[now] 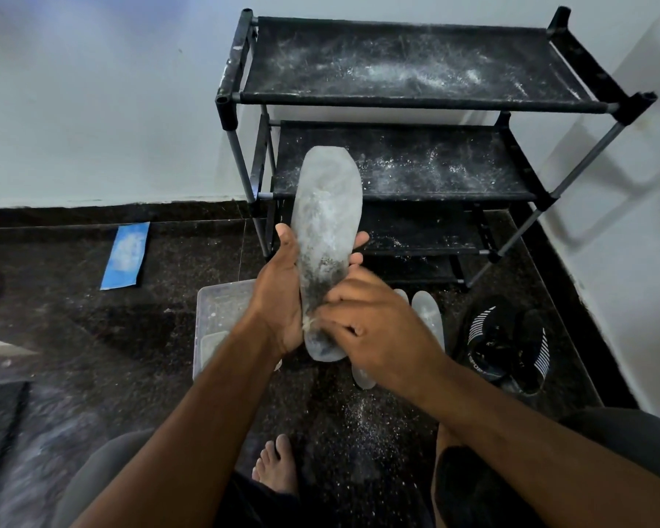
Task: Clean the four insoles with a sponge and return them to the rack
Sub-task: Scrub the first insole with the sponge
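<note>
A pale grey insole (326,207) stands upright in front of me, dusty white up top and dark with grit at its lower half. My left hand (282,295) grips its middle from the left, fingers wrapped behind it. My right hand (374,325) presses on the heel end with curled fingers; a scrap of something pale shows at its fingertips, the sponge itself is hidden. More pale insoles (429,318) lie on the floor under my right hand. The black shoe rack (416,101) stands behind, its shelves powdered white.
A clear plastic tub (216,318) sits on the dark floor below my left forearm. A blue insole (126,257) lies at the left by the wall. Black sneakers (511,344) rest at the right beside the rack. My bare foot (277,466) is below.
</note>
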